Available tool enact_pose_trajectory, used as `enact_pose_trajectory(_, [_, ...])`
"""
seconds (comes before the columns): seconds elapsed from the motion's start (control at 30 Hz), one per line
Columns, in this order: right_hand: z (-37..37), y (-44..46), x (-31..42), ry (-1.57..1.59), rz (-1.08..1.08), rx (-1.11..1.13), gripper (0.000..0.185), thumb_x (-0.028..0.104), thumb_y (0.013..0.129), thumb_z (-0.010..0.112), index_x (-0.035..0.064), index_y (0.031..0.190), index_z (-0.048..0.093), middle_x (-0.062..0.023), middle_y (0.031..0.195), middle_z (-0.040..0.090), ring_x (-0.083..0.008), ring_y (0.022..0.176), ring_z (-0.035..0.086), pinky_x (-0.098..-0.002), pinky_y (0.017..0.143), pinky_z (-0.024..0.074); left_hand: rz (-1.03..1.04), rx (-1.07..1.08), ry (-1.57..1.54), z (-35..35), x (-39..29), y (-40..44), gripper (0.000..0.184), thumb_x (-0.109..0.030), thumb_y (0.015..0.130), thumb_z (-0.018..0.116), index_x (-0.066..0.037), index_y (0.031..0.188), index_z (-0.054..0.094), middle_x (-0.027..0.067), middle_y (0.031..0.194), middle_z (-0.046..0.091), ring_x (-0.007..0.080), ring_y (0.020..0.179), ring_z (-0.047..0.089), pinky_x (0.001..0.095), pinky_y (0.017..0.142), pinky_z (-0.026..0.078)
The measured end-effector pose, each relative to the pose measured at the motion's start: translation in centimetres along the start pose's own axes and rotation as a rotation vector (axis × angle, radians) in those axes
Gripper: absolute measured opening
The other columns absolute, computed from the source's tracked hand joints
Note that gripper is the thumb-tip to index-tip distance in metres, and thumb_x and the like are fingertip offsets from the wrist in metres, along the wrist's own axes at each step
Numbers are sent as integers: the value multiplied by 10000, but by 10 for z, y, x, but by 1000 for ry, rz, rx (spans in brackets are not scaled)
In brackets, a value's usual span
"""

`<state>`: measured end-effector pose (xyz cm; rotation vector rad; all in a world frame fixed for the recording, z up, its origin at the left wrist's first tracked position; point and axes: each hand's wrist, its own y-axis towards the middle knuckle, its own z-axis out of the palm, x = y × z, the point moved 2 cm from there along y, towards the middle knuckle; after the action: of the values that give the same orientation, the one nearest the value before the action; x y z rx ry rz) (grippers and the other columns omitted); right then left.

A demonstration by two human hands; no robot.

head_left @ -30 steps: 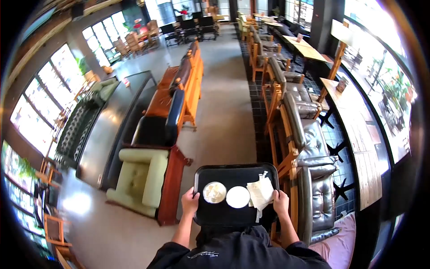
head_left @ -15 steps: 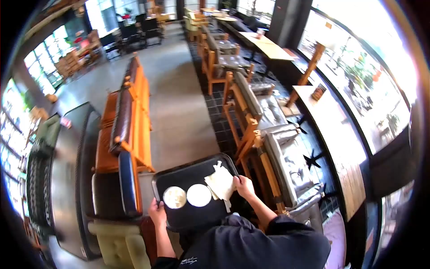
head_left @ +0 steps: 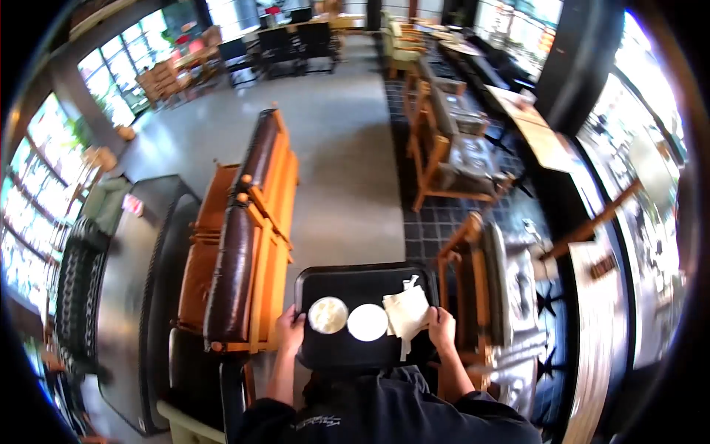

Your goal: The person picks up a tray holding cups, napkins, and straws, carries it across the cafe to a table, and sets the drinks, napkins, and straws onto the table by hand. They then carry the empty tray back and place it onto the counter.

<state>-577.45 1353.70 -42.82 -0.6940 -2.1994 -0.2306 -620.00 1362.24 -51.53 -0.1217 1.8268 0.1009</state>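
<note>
A black serving tray (head_left: 355, 280) is held level in front of my body. My left hand (head_left: 290, 329) grips its left rim, fingers wrapped round the edge. On the opposite rim, my right hand (head_left: 441, 328) is closed as well, beside some crumpled pale napkins (head_left: 408, 311). Two round white items stand on the tray: a bowl or cup (head_left: 328, 316) with whitish pieces in it at the left, and a plain white disc, perhaps a lidded cup (head_left: 367, 323), in the middle. The undersides of both hands' grips are hidden.
Leather benches with wooden frames (head_left: 255, 251) line the left of the grey floor aisle (head_left: 347, 170). Wooden chairs with grey cushions (head_left: 510, 274) stand close on the right, near a window-side table (head_left: 595, 333). A long dark-edged table (head_left: 137, 274) is at far left.
My view has turned and moved forward along the aisle. The tray has swung from a tilt to nearly straight ahead, with both hands still on its rims.
</note>
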Motion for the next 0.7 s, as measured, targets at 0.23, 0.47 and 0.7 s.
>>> enact_pose_trajectory(0.23, [84, 272, 82, -26, -140, 107, 388, 277, 999, 593, -48, 789, 561, -272, 691, 549, -370, 574, 523, -456, 599, 449, -92, -119, 101, 60, -35, 230, 416, -134, 894, 748, 48, 1255, 647, 89, 715, 662, 128, 603, 579, 309, 573, 469])
enact_pose_trajectory(0.47, [192, 518, 190, -52, -198, 131, 390, 264, 1006, 597, -46, 775, 547, -259, 685, 549, -316, 576, 510, -443, 589, 434, -95, -211, 122, 106, -34, 486, 387, -99, 875, 752, 31, 1227, 656, 71, 652, 580, 123, 583, 517, 312, 557, 435])
enact_pose_trajectory(0.7, [288, 749, 317, -34, -260, 136, 385, 269, 1006, 590, -49, 791, 563, -240, 680, 560, -335, 589, 523, -443, 605, 445, -61, -238, 59, 137, -82, 749, 380, -42, 894, 701, -11, 1266, 638, 121, 738, 660, 195, 615, 600, 337, 610, 478])
